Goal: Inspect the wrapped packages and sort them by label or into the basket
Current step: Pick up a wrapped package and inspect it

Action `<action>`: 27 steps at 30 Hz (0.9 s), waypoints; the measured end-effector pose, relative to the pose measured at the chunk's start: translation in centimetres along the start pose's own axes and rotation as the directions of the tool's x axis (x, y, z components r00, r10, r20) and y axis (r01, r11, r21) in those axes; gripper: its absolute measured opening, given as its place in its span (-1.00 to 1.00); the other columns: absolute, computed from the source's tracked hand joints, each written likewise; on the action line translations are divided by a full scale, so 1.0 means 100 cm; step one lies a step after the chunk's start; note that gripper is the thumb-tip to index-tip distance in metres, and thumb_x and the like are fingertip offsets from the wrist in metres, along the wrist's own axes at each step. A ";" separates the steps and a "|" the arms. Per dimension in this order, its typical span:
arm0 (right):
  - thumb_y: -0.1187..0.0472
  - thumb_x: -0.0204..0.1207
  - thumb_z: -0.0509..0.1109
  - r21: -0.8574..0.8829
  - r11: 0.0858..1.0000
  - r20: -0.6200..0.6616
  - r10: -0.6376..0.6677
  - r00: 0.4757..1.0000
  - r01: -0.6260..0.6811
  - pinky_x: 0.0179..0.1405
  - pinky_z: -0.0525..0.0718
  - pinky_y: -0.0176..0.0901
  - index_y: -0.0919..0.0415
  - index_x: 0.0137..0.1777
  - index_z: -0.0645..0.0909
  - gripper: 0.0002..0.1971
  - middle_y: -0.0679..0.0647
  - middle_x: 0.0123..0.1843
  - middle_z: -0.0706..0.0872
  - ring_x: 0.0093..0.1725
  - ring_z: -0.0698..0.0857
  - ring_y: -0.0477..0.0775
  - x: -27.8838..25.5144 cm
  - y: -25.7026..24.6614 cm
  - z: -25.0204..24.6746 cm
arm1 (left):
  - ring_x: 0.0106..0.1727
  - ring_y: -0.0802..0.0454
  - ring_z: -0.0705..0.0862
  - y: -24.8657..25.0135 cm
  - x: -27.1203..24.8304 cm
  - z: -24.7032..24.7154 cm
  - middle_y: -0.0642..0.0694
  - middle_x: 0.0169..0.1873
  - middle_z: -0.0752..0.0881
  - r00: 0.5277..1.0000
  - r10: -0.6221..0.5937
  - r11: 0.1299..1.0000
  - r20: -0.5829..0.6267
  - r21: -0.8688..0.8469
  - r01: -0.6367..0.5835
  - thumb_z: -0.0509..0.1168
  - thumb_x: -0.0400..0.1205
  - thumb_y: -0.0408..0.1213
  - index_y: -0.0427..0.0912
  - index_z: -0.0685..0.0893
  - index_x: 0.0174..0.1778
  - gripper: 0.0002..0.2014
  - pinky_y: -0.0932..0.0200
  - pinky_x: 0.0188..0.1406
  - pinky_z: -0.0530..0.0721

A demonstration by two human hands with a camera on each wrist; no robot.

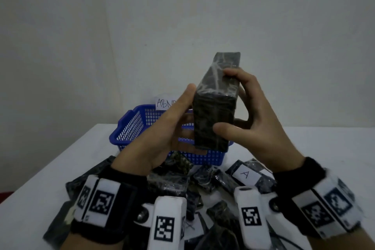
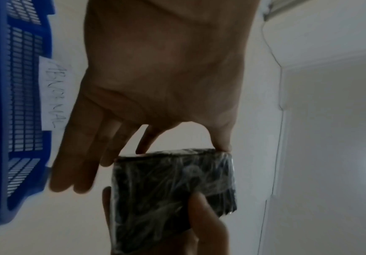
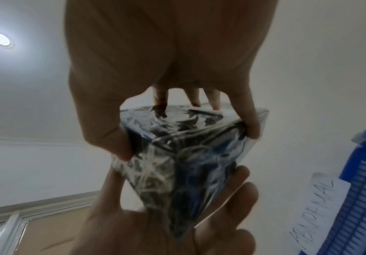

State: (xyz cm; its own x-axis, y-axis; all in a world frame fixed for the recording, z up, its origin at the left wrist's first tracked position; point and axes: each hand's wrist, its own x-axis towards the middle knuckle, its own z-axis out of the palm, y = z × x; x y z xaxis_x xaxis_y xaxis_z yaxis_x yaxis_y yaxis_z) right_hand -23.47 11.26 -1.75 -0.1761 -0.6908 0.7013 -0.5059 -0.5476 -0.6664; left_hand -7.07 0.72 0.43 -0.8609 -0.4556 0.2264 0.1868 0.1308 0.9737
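Note:
A black package (image 1: 215, 111) wrapped in clear film is held upright above the basket, with no label on the faces that show. My left hand (image 1: 168, 134) grips its left side, thumb along the near edge and fingers behind. From the right, my right hand (image 1: 257, 119) grips it with the thumb on the front face and the index finger on the upper edge. The left wrist view shows the package (image 2: 173, 189) under my left hand (image 2: 166, 77). The right wrist view shows the package (image 3: 177, 163) under my right hand (image 3: 166, 51).
A blue mesh basket (image 1: 129, 126) stands on the white table (image 1: 50, 158) by the wall, with a paper label reading ABNORMAL (image 3: 317, 212) at its back. Several black wrapped packages (image 1: 172, 180) lie piled near me, one beside a paper marked A (image 1: 245, 174).

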 end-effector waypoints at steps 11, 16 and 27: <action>-0.10 0.33 0.62 0.228 0.935 -0.196 0.317 0.928 -0.272 0.13 0.77 0.15 -0.23 0.53 0.38 -0.23 -0.15 0.52 0.58 0.42 0.66 -0.02 0.007 -0.008 -0.012 | 0.36 -0.10 0.70 -0.024 0.012 -0.007 -0.10 0.41 0.67 0.990 0.106 0.991 0.095 0.069 -0.113 0.49 0.34 -0.07 0.16 0.36 0.55 -0.19 -0.12 0.29 0.71; 0.10 0.26 0.53 0.283 0.891 -0.133 0.404 0.905 -0.356 -0.23 0.78 -0.16 -0.08 0.53 0.42 -0.23 -0.03 0.21 0.81 0.05 0.84 -0.06 0.005 -0.012 -0.019 | 0.44 0.04 0.64 -0.025 0.011 -0.005 0.02 0.51 0.57 0.975 0.143 0.979 0.170 0.122 -0.165 0.46 0.40 -0.13 0.12 0.34 0.60 -0.19 0.02 0.40 0.65; 0.10 0.13 0.80 0.012 0.976 0.055 0.218 0.974 -0.219 0.53 0.55 -0.03 -0.34 0.68 0.09 0.22 -0.19 0.64 0.43 0.59 0.51 -0.15 -0.002 -0.009 -0.017 | 0.27 -0.09 0.74 -0.009 0.005 0.000 -0.09 0.27 0.76 0.993 0.115 0.986 -0.005 -0.123 -0.114 0.18 0.53 0.40 0.17 0.66 0.39 -0.40 -0.23 0.08 0.78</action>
State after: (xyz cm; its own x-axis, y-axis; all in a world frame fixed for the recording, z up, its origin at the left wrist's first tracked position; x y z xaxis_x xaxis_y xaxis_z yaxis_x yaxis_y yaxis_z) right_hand -24.44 12.65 -0.84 -0.2355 -0.8185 0.5240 -0.4449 -0.3886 -0.8069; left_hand -7.67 0.40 -0.35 -0.8315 -0.4419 0.3367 0.3408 0.0730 0.9373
